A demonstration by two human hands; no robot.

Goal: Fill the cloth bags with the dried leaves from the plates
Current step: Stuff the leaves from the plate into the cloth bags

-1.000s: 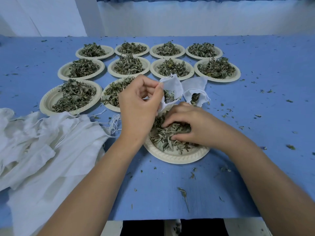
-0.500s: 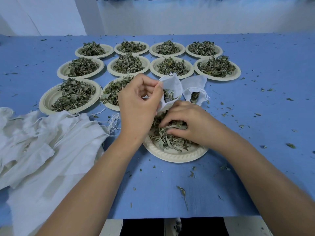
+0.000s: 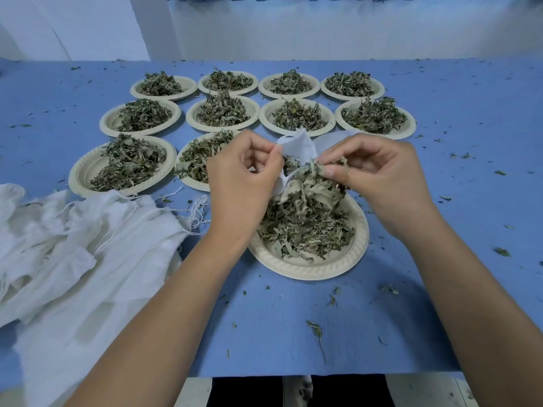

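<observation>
- Left hand [image 3: 244,177] pinches the rim of a white bag [image 3: 298,145] between thumb and curled fingers, holding its mouth up above the near plate [image 3: 311,270].
- Right hand [image 3: 382,174], fingers curled, grips a clump of leaves [image 3: 311,186] right at the bag's mouth. The clump hangs down toward the heap on the near plate (whether it touches the heap I cannot tell).
- Near plate sits on the blue table [image 3: 293,333] between the two forearms, toward the front edge, with loose leaves covering most of its middle.
- Ten more plates [image 3: 296,117] stand behind the hands, each heaped with leaves: four in the back row, four in the middle row, and two nearer at the left. One of the nearer two is partly hidden by the left hand.
- At the left lies a pile of bags [image 3: 73,245], white and crumpled, with strings [image 3: 197,210] trailing toward the left wrist.
- Crumbs [image 3: 316,329] of leaf are scattered over the table, most thickly on the right and in front of the near plate.
</observation>
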